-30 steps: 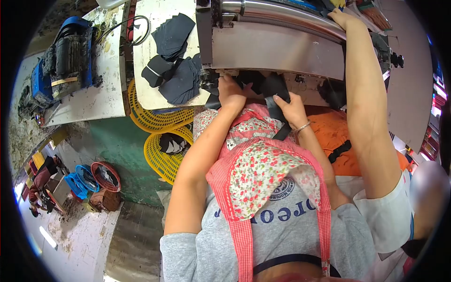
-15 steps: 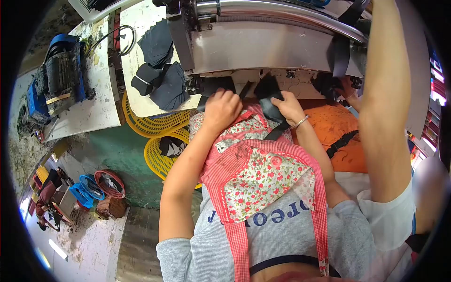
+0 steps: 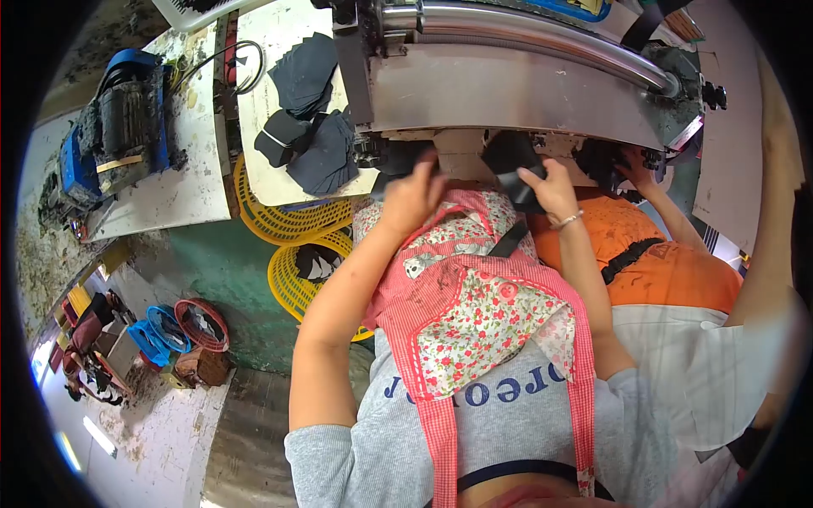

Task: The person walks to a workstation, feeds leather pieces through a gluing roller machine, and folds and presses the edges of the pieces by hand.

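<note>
My right hand [image 3: 555,195] is closed, thumb on top, around flat black pieces [image 3: 513,161] with a shiny face, just below the machine's front edge. I cannot count the pieces. Smeared by motion, my left hand [image 3: 413,199] is above my apron, close to another dark flat piece [image 3: 405,158] at the machine's left end. One finger points up toward that piece; whether the hand holds anything is not clear. A black strip [image 3: 508,240] lies on the red-and-floral apron [image 3: 474,326] over my lap.
Before me spans a metal machine [image 3: 508,93] with a long roller [image 3: 542,38]. Stacks of black cut pieces [image 3: 322,157] lie on the white table [image 3: 254,89]. Yellow baskets [image 3: 284,292] stand below. At right, a co-worker's hand [image 3: 637,169] is beside dark pieces.
The view has shifted, so the machine and tables appear farther right. My left hand has moved off the dark piece it covered. My right hand keeps its pieces. The co-worker's near arm has moved right.
</note>
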`<action>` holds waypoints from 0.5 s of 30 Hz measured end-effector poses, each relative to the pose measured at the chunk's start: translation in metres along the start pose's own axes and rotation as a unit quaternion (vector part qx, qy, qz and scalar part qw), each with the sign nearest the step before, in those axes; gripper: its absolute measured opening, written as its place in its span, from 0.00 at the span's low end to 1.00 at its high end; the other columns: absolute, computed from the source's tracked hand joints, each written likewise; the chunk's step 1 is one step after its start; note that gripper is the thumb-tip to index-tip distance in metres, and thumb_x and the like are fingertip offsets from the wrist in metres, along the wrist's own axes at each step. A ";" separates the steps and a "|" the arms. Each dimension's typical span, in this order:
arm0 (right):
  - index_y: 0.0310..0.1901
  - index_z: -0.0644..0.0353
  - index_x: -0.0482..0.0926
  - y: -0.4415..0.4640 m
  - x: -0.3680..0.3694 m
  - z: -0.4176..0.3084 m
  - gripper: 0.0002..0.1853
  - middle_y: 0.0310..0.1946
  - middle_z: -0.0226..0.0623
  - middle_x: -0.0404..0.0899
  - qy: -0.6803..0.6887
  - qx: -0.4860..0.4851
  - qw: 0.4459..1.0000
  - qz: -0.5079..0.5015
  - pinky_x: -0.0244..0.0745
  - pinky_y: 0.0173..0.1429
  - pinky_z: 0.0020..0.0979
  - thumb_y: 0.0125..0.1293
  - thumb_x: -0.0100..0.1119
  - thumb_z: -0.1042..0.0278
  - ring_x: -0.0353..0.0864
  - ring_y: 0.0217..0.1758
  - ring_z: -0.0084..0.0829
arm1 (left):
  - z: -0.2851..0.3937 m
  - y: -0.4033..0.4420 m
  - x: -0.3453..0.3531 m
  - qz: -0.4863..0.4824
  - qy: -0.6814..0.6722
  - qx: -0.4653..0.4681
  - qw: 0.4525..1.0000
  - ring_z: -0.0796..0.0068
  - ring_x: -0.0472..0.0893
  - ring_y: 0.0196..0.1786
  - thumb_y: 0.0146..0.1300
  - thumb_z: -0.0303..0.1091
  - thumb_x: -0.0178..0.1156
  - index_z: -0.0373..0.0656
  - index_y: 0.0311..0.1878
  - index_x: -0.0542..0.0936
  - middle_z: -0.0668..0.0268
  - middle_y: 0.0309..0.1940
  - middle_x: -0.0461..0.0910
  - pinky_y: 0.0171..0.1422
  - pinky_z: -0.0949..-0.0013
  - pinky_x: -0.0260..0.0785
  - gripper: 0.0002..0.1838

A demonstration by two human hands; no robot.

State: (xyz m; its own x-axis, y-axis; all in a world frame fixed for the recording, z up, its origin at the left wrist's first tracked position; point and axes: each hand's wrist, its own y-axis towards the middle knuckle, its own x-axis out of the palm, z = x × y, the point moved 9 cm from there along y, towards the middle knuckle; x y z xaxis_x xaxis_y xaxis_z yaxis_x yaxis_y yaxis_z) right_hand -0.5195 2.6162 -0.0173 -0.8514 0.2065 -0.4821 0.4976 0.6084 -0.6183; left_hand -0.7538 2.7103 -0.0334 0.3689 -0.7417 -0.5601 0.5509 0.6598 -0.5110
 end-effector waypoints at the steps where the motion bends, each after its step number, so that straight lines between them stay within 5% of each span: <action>1: 0.37 0.71 0.76 0.000 -0.007 0.002 0.13 0.30 0.41 0.80 -0.006 -0.018 1.000 -0.003 0.72 0.37 0.31 0.55 0.63 0.71 0.78 0.33 0.27 | -0.019 0.006 -0.012 0.082 0.020 -0.030 0.996 0.57 0.77 0.41 0.53 0.38 0.63 0.39 0.47 0.72 0.54 0.39 0.76 0.42 0.61 0.71 0.20; 4: 0.37 0.71 0.76 -0.006 -0.020 -0.001 0.12 0.29 0.42 0.79 -0.056 -0.073 0.996 -0.001 0.71 0.41 0.32 0.56 0.62 0.70 0.78 0.34 0.29 | -0.034 0.009 -0.049 0.360 0.197 0.105 0.906 0.53 0.76 0.38 0.47 0.36 0.68 0.40 0.46 0.73 0.51 0.38 0.75 0.38 0.56 0.69 0.22; 5: 0.38 0.71 0.76 -0.011 -0.023 -0.013 0.12 0.29 0.43 0.79 -0.095 -0.096 0.991 0.003 0.71 0.41 0.32 0.56 0.62 0.70 0.78 0.35 0.29 | -0.040 0.012 -0.049 0.327 0.192 0.090 0.921 0.51 0.75 0.36 0.45 0.35 0.69 0.39 0.42 0.75 0.52 0.38 0.75 0.38 0.53 0.68 0.21; 8: 0.39 0.70 0.76 -0.020 -0.018 -0.038 0.12 0.31 0.42 0.80 -0.109 -0.122 0.987 -0.003 0.71 0.42 0.30 0.57 0.61 0.70 0.78 0.36 0.28 | -0.082 0.034 -0.026 0.225 0.167 0.014 0.960 0.51 0.77 0.43 0.45 0.39 0.70 0.40 0.54 0.73 0.52 0.43 0.79 0.47 0.57 0.68 0.31; 11: 0.41 0.70 0.75 -0.023 0.001 -0.037 0.12 0.34 0.39 0.80 0.044 -0.082 0.994 -0.054 0.72 0.43 0.27 0.59 0.60 0.72 0.77 0.37 0.25 | -0.078 0.034 -0.026 0.180 0.092 0.068 0.977 0.55 0.77 0.38 0.47 0.39 0.70 0.38 0.46 0.78 0.54 0.36 0.79 0.41 0.61 0.68 0.24; 14: 0.44 0.71 0.74 -0.025 0.016 -0.033 0.12 0.37 0.37 0.79 0.146 -0.052 0.985 -0.074 0.72 0.44 0.24 0.61 0.58 0.73 0.77 0.38 0.22 | -0.100 0.020 -0.014 -0.011 -0.194 -0.138 0.971 0.57 0.76 0.33 0.48 0.38 0.68 0.36 0.36 0.79 0.58 0.28 0.77 0.38 0.62 0.67 0.17; 15: 0.44 0.72 0.74 -0.025 0.019 -0.030 0.12 0.37 0.37 0.79 0.156 -0.044 0.984 -0.078 0.72 0.43 0.24 0.61 0.58 0.73 0.77 0.37 0.22 | -0.099 0.022 -0.013 -0.031 -0.071 -0.099 0.992 0.52 0.75 0.36 0.46 0.38 0.68 0.37 0.29 0.81 0.51 0.33 0.75 0.42 0.53 0.67 0.14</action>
State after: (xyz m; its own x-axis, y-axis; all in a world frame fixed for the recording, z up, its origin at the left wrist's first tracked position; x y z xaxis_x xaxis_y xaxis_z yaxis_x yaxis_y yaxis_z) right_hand -0.5528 2.6284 0.0077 -0.9324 0.3221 -0.1639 0.3527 0.7119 -0.6073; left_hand -0.8208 2.7462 -0.1020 0.4493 -0.7811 -0.4335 0.4225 0.6134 -0.6673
